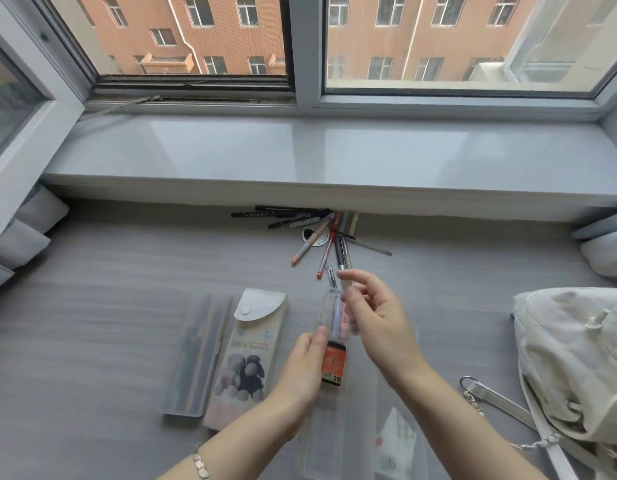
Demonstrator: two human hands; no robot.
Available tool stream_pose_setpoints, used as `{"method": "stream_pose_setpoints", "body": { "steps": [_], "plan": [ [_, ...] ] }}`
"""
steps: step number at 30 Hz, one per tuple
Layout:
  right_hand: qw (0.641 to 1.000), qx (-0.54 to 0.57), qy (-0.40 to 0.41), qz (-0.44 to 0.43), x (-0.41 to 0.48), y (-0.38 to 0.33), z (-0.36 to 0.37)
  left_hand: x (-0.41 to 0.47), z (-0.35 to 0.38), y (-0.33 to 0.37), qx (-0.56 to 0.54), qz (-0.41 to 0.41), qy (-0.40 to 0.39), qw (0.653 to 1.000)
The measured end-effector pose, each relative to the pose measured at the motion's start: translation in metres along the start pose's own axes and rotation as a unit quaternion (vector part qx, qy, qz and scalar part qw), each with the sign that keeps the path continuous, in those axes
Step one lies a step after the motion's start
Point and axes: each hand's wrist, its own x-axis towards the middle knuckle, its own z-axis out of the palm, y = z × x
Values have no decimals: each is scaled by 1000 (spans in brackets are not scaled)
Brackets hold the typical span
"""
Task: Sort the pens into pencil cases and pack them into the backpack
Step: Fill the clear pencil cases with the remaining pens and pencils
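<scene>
**A pen goes into the clear case while the rest wait by the sill**

The grey tabletop runs under the window sill and carries everything. The pale backpack slumps at the right edge, well apart from the sorting, likely parked there for the packing step, which has not begun.

Left of centre, a frosted hard case and a printed pouch with a snap flap lie side by side and touching. They look closed and set aside; what they hold is hard to tell. A flat clear pouch lies near the front edge.

The left hand grips a clear case with an orange label at its lower end. It tilts the open mouth up and away, which appears meant to present an easy target. The right hand sits above the mouth, its fingers pinched together on a translucent pen aimed down into the case, where a few pens already show.

The loose pens still to be sorted fan out against the sill, just beyond the hands and within easy reach.
</scene>
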Motion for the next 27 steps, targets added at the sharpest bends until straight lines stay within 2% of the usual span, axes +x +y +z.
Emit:
{"method": "stream_pose_setpoints", "body": {
  "steps": [6,11,13,21,25,27],
  "plan": [
    [994,-103,39,-24,-2,9,2,2,0,0,-4,17,-9,1000],
    [994,-84,62,-22,3,9,-8,4,-5,-2,33,29,-4,999],
    [992,-109,54,-30,3,8,-9,3,-5,-1,46,36,-6,998],
    [945,-295,43,-138,7,29,-14,5,-3,-6,40,30,-22,999],
    [952,-287,-3,-109,21,26,-12,19,-3,-2,19,32,-16,999],
    [956,-275,22,-99,42,17,-16,27,-3,3,1,35,-9,999]
  ]
}}
